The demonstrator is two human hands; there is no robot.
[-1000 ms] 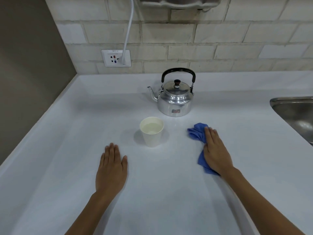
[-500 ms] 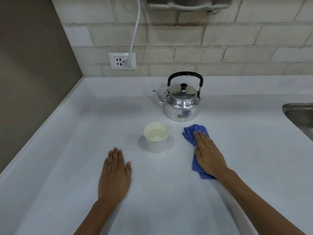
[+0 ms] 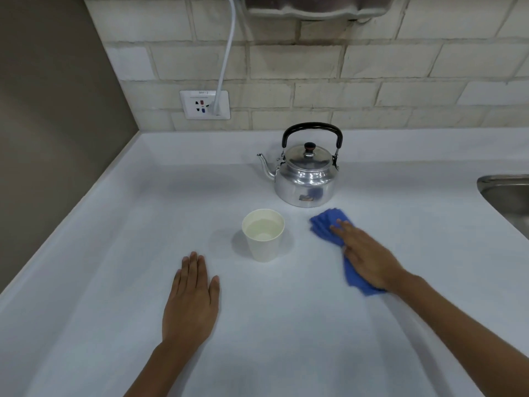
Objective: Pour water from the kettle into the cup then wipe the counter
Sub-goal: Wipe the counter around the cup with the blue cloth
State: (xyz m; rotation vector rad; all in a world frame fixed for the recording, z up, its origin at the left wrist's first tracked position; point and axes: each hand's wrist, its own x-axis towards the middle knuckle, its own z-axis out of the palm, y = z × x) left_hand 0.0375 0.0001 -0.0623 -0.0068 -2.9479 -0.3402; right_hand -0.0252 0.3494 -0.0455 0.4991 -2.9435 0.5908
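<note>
As the right hand (image 3: 369, 259) presses a blue cloth (image 3: 325, 226) onto the counter (image 3: 137, 230) right of centre, palm flat and gripping nothing, the left hand (image 3: 191, 302) rests spread at lower centre. The cup (image 3: 263, 236) holds water mid-frame, with the kettle (image 3: 305, 179) upright behind it. Wiping well probably means firm, even strokes kept clear of the full cup.

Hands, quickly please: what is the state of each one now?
Left hand: open, flat on the counter, holding nothing.
Right hand: open, straight fingers pressing the blue cloth on the counter.
</note>
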